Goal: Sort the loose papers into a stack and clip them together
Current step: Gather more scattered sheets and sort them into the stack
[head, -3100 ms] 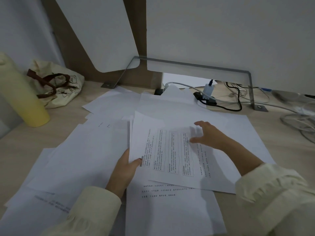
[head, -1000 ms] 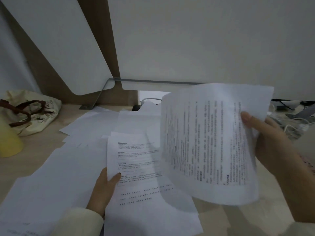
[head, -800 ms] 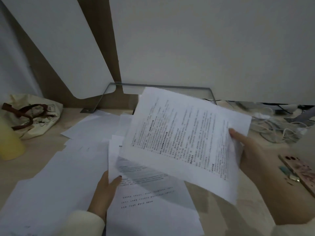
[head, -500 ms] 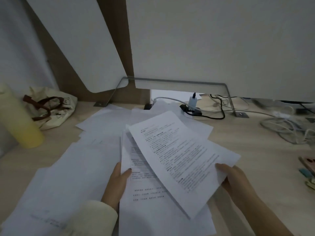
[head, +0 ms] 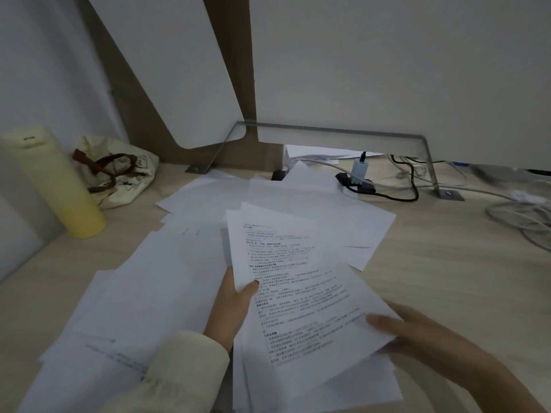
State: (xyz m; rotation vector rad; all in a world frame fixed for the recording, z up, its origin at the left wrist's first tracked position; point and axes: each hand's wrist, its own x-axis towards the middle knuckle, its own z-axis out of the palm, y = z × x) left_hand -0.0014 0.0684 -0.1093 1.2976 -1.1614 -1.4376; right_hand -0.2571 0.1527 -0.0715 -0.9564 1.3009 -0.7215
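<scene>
A small pile of printed sheets (head: 301,296) lies in front of me on the wooden desk (head: 447,263). My left hand (head: 232,305) grips the pile's left edge, thumb on top. My right hand (head: 417,332) holds the lower right corner of the top printed sheet, which lies slightly askew on the pile. Loose white papers (head: 167,281) are spread across the desk to the left and behind the pile (head: 351,222). No clip is in view.
A yellow bottle (head: 56,180) and a cream cloth bag (head: 119,171) stand at the back left. A plug, black cable (head: 387,195) and grey cables (head: 524,213) lie at the back right. A metal bracket (head: 429,168) and white partition panels stand behind.
My right hand brought the printed sheet down from the air and turned it onto the pile held by my left hand. The camera tilted back down towards the desk.
</scene>
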